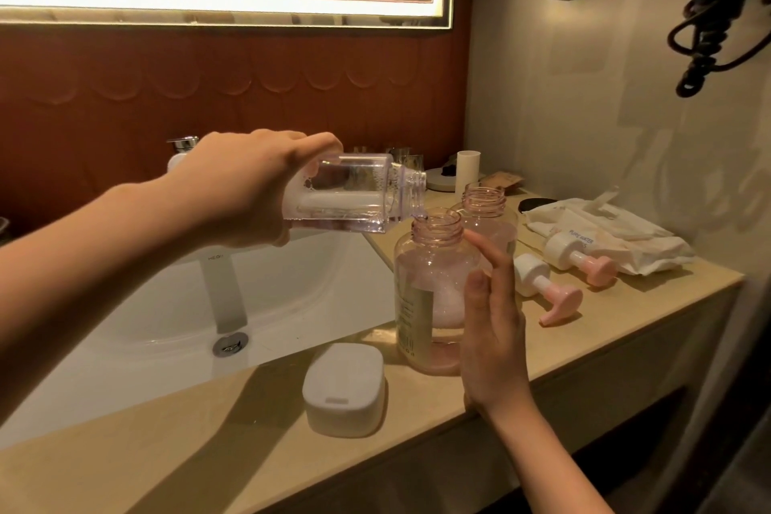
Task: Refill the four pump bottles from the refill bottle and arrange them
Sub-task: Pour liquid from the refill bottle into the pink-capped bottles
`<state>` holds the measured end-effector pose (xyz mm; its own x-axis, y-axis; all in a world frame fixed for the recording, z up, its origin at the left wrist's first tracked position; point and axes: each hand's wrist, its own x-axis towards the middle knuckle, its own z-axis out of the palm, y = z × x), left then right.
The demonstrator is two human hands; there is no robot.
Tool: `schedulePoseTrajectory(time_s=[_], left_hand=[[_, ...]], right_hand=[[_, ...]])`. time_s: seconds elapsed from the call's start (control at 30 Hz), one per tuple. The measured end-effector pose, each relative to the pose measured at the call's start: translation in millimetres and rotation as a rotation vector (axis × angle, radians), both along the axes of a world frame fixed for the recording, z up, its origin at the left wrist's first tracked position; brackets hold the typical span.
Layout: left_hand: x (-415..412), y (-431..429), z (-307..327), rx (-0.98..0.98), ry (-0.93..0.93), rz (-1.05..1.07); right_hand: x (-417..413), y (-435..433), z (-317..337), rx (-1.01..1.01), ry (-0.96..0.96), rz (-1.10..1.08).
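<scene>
Two of four show, uncapped on the surface (208, 430): the left grip (246, 184) wraps the tipped refill bottle (350, 196) over the near pump bottle (429, 305), steadied by the right grip (492, 325), fingers straight; the rear pump bottle (486, 204), pump heads (546, 288) and arranging likely remain.

Clear glossy plastic bottle (354, 196), matt white soap box (344, 388), polished stone counter (584, 330).

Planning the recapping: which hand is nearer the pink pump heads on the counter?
Right. The right hand is just left of the pump heads; the left hand grips the refill bottle over the sink.
</scene>
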<state>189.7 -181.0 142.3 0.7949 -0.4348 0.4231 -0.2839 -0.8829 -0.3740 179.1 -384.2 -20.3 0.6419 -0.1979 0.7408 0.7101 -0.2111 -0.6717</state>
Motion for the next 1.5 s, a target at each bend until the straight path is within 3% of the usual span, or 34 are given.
schedulePoseTrajectory(time_s=[1.5], left_hand=[[-2.1, -1.1, 0.4, 0.006, 0.025, 0.028]], right_hand=[[-1.1, 0.1, 1.3, 0.024, 0.039, 0.019]])
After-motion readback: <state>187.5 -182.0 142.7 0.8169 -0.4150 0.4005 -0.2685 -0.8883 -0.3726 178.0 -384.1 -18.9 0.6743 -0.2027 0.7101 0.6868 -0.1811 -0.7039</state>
